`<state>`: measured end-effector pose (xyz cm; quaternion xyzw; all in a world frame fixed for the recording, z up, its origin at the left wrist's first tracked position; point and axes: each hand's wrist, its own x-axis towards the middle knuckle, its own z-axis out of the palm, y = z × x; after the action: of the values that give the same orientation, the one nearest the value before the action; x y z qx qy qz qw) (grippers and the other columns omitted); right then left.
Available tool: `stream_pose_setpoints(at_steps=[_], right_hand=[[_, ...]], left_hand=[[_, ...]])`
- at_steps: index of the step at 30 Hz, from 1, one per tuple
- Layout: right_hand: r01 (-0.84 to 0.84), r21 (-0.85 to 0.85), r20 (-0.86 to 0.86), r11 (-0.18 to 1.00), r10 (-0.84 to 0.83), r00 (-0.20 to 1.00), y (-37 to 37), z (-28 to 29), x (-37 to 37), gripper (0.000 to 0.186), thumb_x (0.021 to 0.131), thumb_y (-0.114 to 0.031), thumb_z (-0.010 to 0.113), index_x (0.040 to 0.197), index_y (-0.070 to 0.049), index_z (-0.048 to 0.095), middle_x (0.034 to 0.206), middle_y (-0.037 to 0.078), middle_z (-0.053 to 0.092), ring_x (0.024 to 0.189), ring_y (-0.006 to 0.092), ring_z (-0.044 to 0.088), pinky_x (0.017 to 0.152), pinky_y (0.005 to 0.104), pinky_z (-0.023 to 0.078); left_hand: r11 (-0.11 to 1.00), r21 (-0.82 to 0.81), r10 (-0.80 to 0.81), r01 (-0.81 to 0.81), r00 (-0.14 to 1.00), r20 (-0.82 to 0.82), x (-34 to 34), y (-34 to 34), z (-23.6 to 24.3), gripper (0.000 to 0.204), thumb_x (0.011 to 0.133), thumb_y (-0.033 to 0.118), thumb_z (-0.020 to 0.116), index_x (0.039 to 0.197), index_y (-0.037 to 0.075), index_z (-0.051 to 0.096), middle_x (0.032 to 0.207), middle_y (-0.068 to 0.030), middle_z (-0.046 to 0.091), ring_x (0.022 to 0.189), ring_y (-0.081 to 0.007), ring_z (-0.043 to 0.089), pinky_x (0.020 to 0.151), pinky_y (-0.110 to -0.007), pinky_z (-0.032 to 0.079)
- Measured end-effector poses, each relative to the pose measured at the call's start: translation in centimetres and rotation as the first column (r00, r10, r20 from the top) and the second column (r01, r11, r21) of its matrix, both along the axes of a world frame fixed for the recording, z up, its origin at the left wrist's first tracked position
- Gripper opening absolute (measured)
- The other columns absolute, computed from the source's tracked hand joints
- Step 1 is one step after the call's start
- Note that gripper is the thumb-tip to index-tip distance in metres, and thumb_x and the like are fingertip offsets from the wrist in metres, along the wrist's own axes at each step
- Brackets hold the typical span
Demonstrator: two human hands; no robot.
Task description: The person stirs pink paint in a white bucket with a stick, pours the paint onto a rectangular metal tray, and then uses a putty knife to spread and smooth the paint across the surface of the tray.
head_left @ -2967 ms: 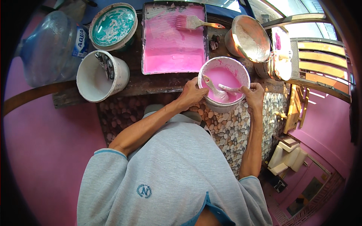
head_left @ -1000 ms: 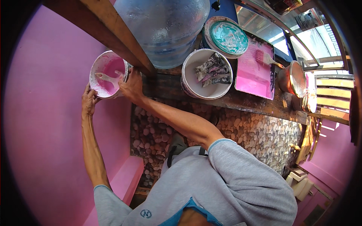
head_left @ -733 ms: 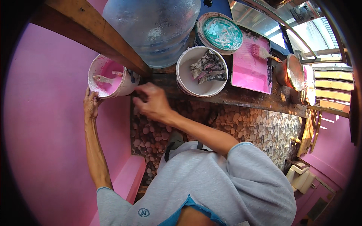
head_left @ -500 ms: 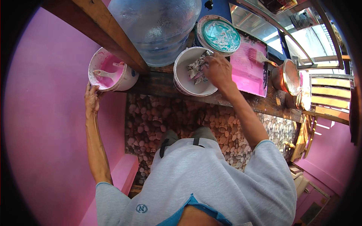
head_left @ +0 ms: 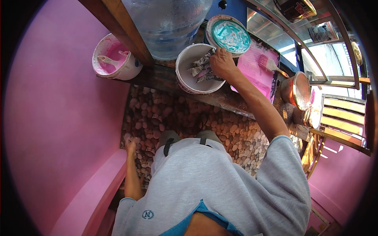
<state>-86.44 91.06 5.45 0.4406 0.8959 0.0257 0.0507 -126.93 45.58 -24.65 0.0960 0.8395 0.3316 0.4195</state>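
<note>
Head view, contents as we list them.

Item: right grip (head_left: 222, 63), one, at the right-hand rim of the white bucket (head_left: 186, 65), fingers bent inward. We cannot make out whether they have closed on the rim, on one of the smeared pieces inside, or on neither.

Item: paint-smeared pieces (head_left: 195, 71), several, black and white with a touch of pink, lying in the bucket just left of and below the right grip.

Item: left grip (head_left: 131, 143), one, blurred, above the pebble-patterned floor (head_left: 185, 110); nothing visible in it, its closure unreadable to us.

Item: pink-paint tub (head_left: 130, 70), well to the right grip's left, at the bench (head_left: 157, 74) end by the wall; a pale-handled brush (head_left: 108, 60) leans in the paint.

Item: teal-topped lid (head_left: 230, 35), just beyond the right grip.

Item: paint tray (head_left: 252, 63), pink, right of that grip, bearing a pink-bristled brush (head_left: 271, 65).

Item: large clear bottle (head_left: 167, 35), beyond and left of the bucket.

Handling notes, our judgement: a firm pinch with the thumb opposed would serve either rim or smeared piece. We would keep the bucket upright, draw any piece clear of the rim before turning it, and hold the forearm above the wet tray.
</note>
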Motion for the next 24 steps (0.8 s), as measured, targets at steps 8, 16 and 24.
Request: stream_pose_setpoints(at_steps=[8, 16, 24], right_hand=[[-0.154, 0.007, 0.015, 0.988, 0.154, 0.988, -0.1, 0.1, 1.9, 0.027, 0.068, -0.024, 0.071, 0.082, -0.001, 0.069, 0.089, 0.02, 0.063, 0.089, 0.0354, 0.062, 0.073, 0.044, 0.052], [-0.018, -0.385, -0.152, 0.923, -0.044, 0.987, -0.4, 5.8, 2.7, 0.041, 0.067, -0.033, 0.075, 0.079, 0.004, 0.063, 0.074, 0.021, 0.066, 0.069, 0.0302, 0.067, 0.061, 0.0406, 0.052], [0.174, -0.801, -0.325, 0.572, -0.661, 0.676, -3.8, 9.0, 8.9, 0.023, 0.074, -0.02, 0.062, 0.081, 0.002, 0.062, 0.065, 0.004, 0.057, 0.053, 0.0108, 0.052, 0.046, 0.0261, 0.039]], left_hand=[[0.936, -0.291, -0.125, 0.197, 0.961, 0.248, 5.9, -12.4, -0.3, 0.04, 0.073, 0.019, 0.071, 0.107, 0.0, 0.064, 0.087, -0.0115, 0.065, 0.072, -0.0175, 0.061, 0.058, -0.031, 0.049], [0.923, -0.161, -0.35, 0.351, 0.936, 0.033, 5.9, -11.7, -3.5, 0.047, 0.077, 0.027, 0.07, 0.114, 0.0, 0.061, 0.096, -0.0148, 0.067, 0.084, -0.0213, 0.065, 0.071, -0.034, 0.051], [0.867, -0.111, -0.482, 0.486, 0.874, 0.056, 6.4, -0.9, 2.3, 0.047, 0.08, 0.025, 0.071, 0.117, -0.001, 0.059, 0.099, -0.0161, 0.067, 0.088, -0.0224, 0.065, 0.075, -0.034, 0.051]])
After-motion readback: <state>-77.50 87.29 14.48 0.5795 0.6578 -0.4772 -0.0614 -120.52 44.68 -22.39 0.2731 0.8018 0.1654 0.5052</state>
